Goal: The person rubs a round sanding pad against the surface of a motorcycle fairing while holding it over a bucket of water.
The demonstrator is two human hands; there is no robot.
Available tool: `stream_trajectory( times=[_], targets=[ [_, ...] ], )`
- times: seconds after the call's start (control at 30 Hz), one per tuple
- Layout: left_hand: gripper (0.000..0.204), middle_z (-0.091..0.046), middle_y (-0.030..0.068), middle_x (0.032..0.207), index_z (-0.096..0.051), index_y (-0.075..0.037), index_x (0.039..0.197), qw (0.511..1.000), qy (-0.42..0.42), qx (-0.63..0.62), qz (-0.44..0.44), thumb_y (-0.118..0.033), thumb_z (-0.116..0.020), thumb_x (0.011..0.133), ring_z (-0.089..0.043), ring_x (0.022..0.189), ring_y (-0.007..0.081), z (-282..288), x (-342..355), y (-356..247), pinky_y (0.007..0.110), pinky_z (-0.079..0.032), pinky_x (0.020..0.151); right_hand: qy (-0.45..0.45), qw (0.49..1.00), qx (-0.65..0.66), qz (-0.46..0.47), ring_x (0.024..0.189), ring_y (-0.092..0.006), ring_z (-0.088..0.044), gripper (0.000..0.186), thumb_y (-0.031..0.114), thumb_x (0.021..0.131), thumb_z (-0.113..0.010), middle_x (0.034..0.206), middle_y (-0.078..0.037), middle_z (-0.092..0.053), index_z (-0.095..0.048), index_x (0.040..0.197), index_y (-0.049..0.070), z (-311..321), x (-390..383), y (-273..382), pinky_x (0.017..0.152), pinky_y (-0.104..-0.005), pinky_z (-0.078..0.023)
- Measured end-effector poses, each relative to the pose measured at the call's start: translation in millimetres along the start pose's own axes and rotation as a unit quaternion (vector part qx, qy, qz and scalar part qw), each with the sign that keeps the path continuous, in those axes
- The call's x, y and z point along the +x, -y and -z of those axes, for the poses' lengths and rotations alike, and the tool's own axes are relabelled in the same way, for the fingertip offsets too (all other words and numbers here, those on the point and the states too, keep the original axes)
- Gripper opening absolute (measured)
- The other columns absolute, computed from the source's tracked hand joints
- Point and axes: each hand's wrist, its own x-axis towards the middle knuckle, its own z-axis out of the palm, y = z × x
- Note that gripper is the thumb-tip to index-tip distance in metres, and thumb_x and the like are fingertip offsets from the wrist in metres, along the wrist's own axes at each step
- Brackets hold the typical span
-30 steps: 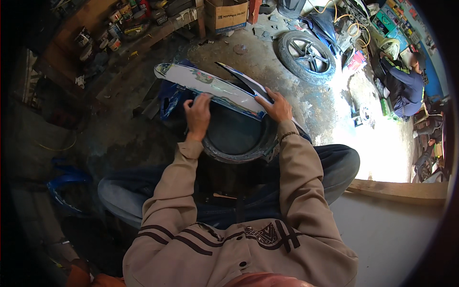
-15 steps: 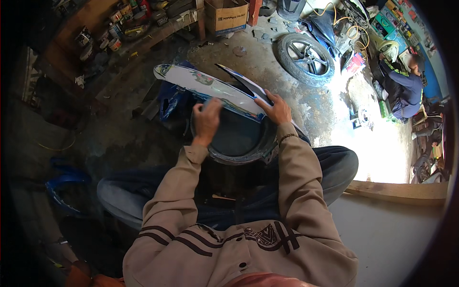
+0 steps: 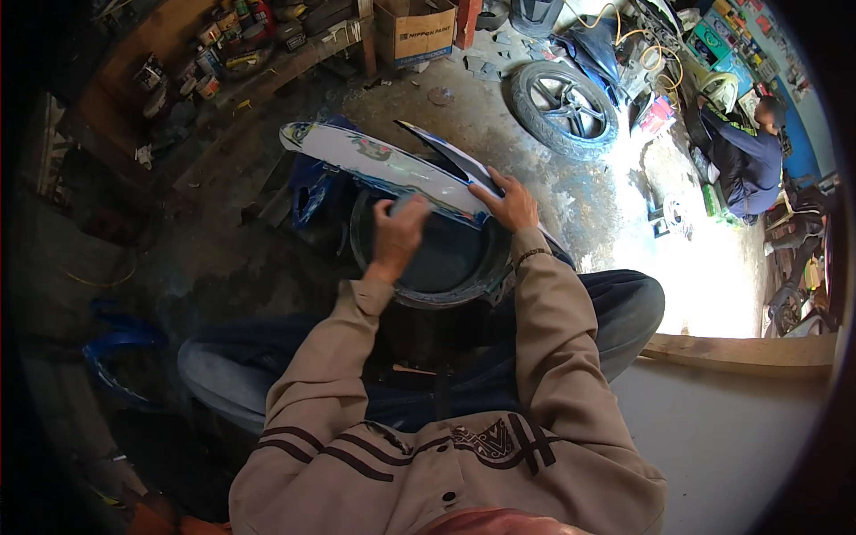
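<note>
- My left hand [image 3: 397,234] is raised over the near edge of the long white and blue panel [image 3: 374,165], fingers curled around a small grey pad [image 3: 408,204] that I press against the panel's surface.
- The left wrist is bent upward, and the forearm in its tan sleeve runs up from my chest, elbow tucked near my left knee.
- My right hand [image 3: 510,203] lies flat on the panel's right end, fingers spread and pressing down, thumb toward me.
- The right forearm rises steeply from the lower edge, a thin band on the wrist just below the cuff.
- The panel lies across the top of a dark round basin [image 3: 437,263] between my knees, its left end reaching out past the basin over the floor.
- A pointed piece of the panel sticks up just beyond my right hand.
- Farther off on the concrete floor [image 3: 267,241] lies a wheel [image 3: 563,109], with a cardboard box [image 3: 415,31] near it.
- Another person [image 3: 747,156] in dark clothes crouches at the far right, well apart from me.
</note>
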Motion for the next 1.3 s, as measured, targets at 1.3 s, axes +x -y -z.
stream_trajectory(
  times=[1.3],
  targets=[
    [0.018,-0.079,0.0058,0.118,-0.077,-0.012,0.118,0.987,-0.024,-0.036,0.156,-0.018,-0.065,0.106,-0.073,0.111,0.0245,30,22,54,0.048,-0.039,0.106,0.006,1.000,0.018,-0.002,0.127,-0.0383,-0.068,0.085,0.081,0.086,-0.069,0.139,-0.016,-0.071,-0.068,0.149,0.024,2,1,-1,0.108,-0.0484,-0.052]
  ],
)
